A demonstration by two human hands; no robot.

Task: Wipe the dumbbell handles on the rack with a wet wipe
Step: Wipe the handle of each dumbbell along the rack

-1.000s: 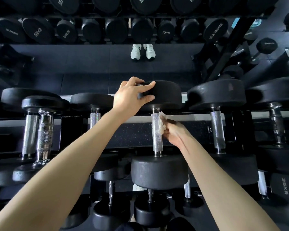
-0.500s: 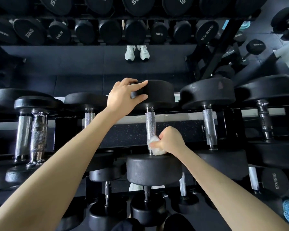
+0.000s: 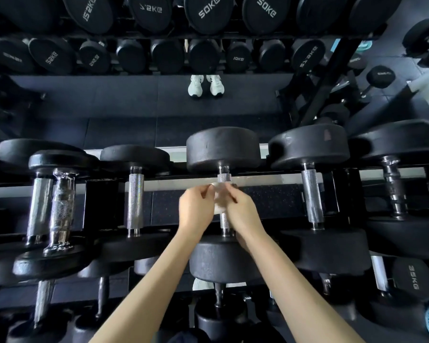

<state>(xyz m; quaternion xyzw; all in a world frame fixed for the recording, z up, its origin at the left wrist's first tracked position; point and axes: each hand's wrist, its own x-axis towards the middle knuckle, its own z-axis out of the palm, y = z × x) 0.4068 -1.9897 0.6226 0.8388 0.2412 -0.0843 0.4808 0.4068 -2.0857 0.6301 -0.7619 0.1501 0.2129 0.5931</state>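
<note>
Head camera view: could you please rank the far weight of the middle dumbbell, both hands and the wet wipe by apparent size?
1. far weight
2. left hand and right hand: alike, so unranked
3. wet wipe, mostly hidden between the hands

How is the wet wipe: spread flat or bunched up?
Bunched up: the wet wipe is a small lump pinched between the left hand and right hand.

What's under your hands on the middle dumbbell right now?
The wet wipe, pinched between left hand and right hand, sits over the handle. Knurled metal shows above and below; the handle's middle stretch is covered.
</note>
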